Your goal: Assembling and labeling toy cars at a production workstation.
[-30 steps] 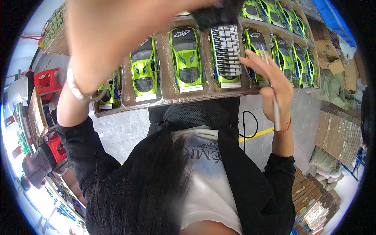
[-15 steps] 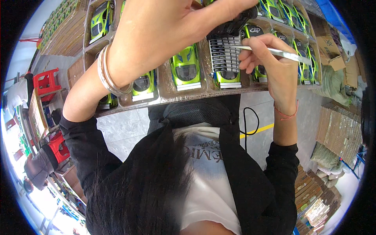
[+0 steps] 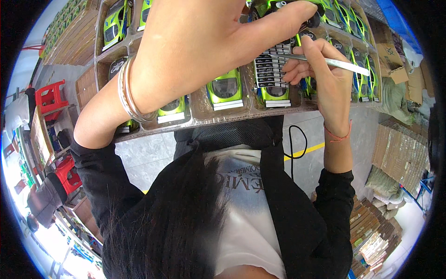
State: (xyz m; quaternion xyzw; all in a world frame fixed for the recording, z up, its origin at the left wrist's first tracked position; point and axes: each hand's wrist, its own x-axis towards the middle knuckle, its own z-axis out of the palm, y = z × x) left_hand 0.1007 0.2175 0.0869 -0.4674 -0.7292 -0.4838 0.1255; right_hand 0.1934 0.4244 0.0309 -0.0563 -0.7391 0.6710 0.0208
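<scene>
My left hand (image 3: 204, 46) reaches across the tray and grips a green and black toy car (image 3: 270, 6), its thumb along the near side; the hand hides part of the car. Pinched in my right hand (image 3: 332, 81) is a pair of silver tweezers (image 3: 346, 66), pointing left. Their tips are over the upper part of a sheet of black and white stickers (image 3: 272, 76), which lies on a green car in the tray. Whether the tips hold a sticker, I cannot tell. More green toy cars (image 3: 225, 87) sit in the compartments of the clear plastic tray (image 3: 218, 120).
Stacked cardboard (image 3: 402, 146) and an opened carton (image 3: 391, 63) stand at the right. On the left are red stools (image 3: 51, 96) and another person (image 3: 46, 204). A black cord (image 3: 304, 144) loops below the tray, above the grey tiled floor (image 3: 144, 153).
The toy car in my left hand has turned, now showing more green where black was seen. My left thumb has shifted right and down. The tweezers stay over the sticker sheet.
</scene>
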